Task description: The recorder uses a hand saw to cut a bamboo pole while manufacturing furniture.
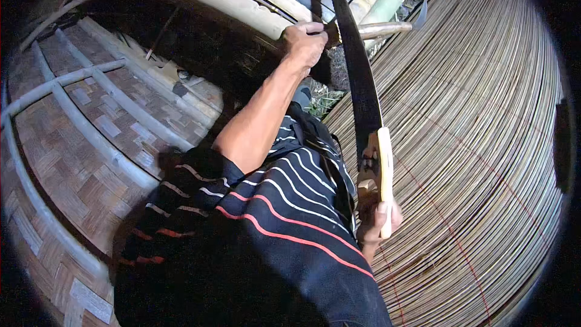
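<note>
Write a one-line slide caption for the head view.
Right hand grips a handsaw by its wooden handle; left hand grasps a bamboo pole beside slatted matting.

I see a saw with a dark, matt metal blade (357, 66) and a pale, smooth wooden handle (384, 175); beside it a mat of thin, dry bamboo slats (478, 145), and a rough woven bamboo panel (91, 163) with weathered grey poles

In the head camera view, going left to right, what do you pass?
Woven bamboo panel → striped shirt → left hand → saw, its handle in the right hand → bamboo slat mat.
</note>
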Motion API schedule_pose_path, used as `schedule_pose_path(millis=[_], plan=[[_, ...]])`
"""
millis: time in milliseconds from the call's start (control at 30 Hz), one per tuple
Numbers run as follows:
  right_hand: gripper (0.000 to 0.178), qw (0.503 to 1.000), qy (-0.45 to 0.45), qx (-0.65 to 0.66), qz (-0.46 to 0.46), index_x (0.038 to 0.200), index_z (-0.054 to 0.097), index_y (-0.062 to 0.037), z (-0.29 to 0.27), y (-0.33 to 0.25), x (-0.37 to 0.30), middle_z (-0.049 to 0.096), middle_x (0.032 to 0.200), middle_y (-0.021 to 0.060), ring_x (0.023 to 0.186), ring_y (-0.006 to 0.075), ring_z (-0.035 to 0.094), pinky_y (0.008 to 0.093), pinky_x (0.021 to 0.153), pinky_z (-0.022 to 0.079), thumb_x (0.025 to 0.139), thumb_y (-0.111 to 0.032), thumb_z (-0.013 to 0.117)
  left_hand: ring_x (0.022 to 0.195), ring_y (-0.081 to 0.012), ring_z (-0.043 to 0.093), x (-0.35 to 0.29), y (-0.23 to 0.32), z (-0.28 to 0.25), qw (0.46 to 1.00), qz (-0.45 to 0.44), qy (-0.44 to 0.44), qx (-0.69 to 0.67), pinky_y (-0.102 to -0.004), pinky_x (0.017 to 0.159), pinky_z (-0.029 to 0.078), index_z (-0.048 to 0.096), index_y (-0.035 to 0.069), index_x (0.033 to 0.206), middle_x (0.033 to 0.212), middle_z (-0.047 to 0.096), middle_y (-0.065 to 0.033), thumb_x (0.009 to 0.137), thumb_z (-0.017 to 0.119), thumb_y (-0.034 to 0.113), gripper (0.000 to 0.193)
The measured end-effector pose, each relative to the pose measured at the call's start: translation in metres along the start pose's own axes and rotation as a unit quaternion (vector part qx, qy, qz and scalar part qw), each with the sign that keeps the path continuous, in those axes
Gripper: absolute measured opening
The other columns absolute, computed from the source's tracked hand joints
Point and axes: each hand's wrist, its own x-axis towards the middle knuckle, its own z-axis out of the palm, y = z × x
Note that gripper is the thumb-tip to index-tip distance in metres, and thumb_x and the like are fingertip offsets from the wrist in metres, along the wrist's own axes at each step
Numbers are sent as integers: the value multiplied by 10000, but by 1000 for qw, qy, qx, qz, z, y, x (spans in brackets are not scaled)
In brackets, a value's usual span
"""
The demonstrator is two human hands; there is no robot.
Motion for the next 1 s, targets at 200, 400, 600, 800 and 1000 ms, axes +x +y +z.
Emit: schedule_pose_path(millis=[200,400,600,800,1000], plan=[[237,995,-63,-64,-51,803,656,23,59,-3,65,537,578,64,469,160,529,320,471,393,955,-152,605,851,-183,681,7,-23,3,999,-7,23,-37,-292,741,548,681,-133,1186,1028,729,-151,774,704,-12,430],[303,994,-18,-63,-86,963,737,86,21,-1,10,660,671,83,524,166,602,290,512,450,943,-176,587,1038,-225,693,-3,-2,2,1000,12,16,3,-304,908,539,719,-88,1191,1204,727,-184,830,696,-2,373],[222,996,-40,-44,-63,733,588,-13,77,7,87,482,579,69,446,222,463,359,463,366,913,-131,639,904,-172,661,8,-28,10,999,49,18,10,-277,809,522,730,-93,1086,1022,736,-105,829,613,-7,295],[326,990,38,135,11,807,648,28,60,15,70,649,675,82,541,137,570,297,512,448,994,-235,604,1068,-249,685,2,-19,-2,994,76,-21,81,-327,929,524,748,-42,1091,1118,744,-167,821,678,50,294],[360,991,63,94,-77,853,666,71,32,-18,112,671,697,117,566,157,611,289,513,477,1029,-215,534,1112,-439,544,-19,-2,-11,904,291,-18,313,-519,955,440,725,-8,1083,1085,623,-216,767,844,122,361]])
